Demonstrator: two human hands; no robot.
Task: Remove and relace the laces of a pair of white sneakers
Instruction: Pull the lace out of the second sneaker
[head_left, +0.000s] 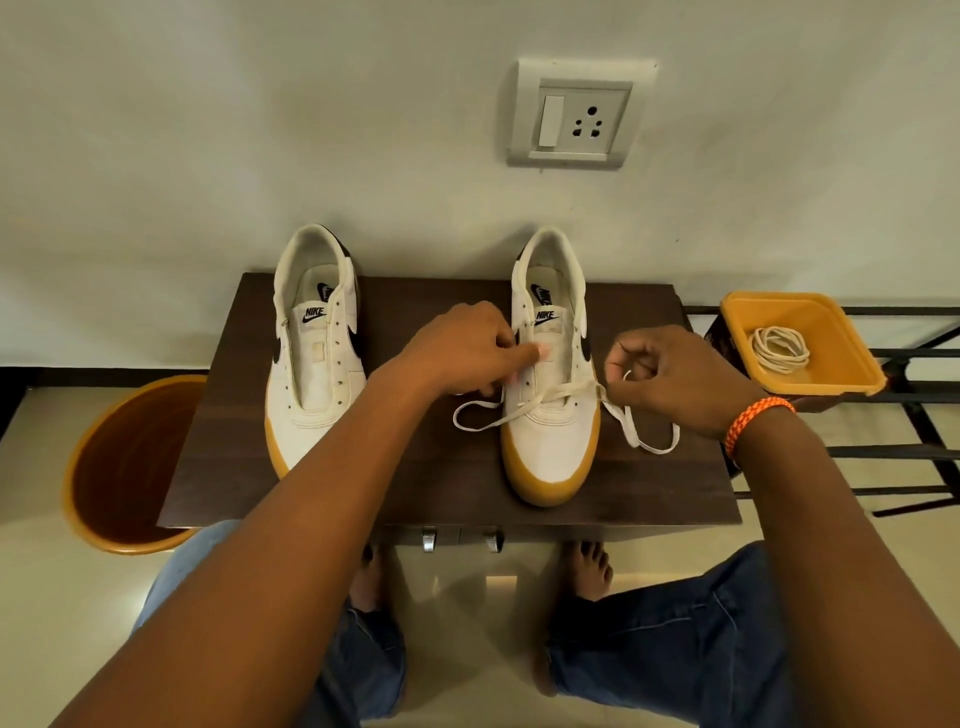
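Observation:
Two white sneakers with tan soles stand toes toward me on a dark wooden table (426, 483). The left sneaker (314, 358) has bare eyelets and no lace. The right sneaker (550, 405) has a cream lace (550, 397) crossing its lowest eyelets, with both ends trailing loose onto the table. My left hand (462, 348) presses on the right sneaker's tongue and left eyelet row, pinching the lace's left strand. My right hand (670, 374) is closed on the lace's right strand, just right of the shoe. A second lace (779, 349) lies coiled in the yellow tray (831, 379).
The yellow tray sits on a black metal rack (914, 447) to the right of the table. An orange bucket (119, 467) stands on the floor at the left. A wall socket (571, 117) is on the wall behind. My knees and bare feet are below the table's front edge.

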